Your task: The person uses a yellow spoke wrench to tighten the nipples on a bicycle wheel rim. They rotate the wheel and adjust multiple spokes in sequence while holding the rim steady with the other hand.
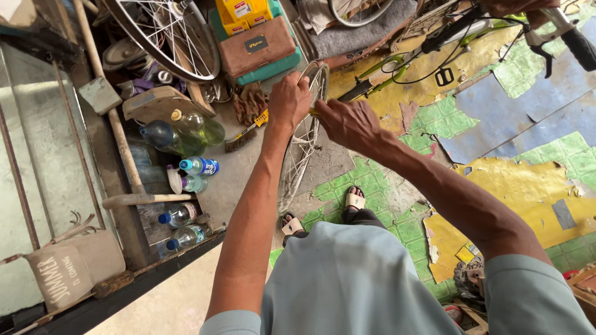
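Over my grey shirt [347, 279], I'm seeing the left hand [288, 99] gripping the bare wheel rim [302, 139], right hand [351, 124] pinching a yellow-handled tool [312, 112] against it, work looking unfinished

Feed looks good from my end: bright, even daylight, nothing dim. Light seems to come in from the left, where the pale glass panel [37, 161] is washed out with soft glare. Shadows are gentle; the darkest patch sits under the shelf with the plastic bottles [186, 167]. Focus is sharp across the middle. My wide lens bends things at the edges, so the wooden handle [115, 118] bows and the bike handlebar [559, 31] at the top right stretches a bit.
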### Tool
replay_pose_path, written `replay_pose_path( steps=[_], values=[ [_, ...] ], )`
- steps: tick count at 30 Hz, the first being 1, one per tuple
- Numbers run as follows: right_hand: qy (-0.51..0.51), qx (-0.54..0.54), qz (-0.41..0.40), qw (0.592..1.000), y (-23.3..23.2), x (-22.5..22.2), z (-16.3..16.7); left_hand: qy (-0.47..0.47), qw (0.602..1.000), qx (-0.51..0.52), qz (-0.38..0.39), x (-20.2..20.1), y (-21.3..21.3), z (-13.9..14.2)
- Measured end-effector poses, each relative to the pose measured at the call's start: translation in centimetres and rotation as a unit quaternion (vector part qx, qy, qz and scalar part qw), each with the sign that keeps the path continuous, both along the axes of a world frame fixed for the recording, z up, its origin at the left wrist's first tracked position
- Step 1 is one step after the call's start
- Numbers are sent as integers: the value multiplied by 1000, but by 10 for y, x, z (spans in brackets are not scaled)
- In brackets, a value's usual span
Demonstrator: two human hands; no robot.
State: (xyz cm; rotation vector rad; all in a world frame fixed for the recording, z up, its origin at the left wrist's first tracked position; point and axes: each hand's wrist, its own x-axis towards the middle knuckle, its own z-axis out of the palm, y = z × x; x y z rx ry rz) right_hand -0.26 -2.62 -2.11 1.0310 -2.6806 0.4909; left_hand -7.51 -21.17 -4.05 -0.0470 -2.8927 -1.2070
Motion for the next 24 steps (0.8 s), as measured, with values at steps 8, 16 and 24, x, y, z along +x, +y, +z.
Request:
replay_pose_path(
  steps=[8, 16, 24],
  values=[
    [-213, 86, -15, 973, -13, 48, -35, 11, 997, -29, -77, 26, -11, 69],
    [5, -84, -4, 996, -9, 22, -19, 20, 989, -14, -146, 31, -8, 78],
    [-169, 45, 0, 985, -15, 51, -25, 16, 986, -9, -165, 33, -15, 83]
  ],
)
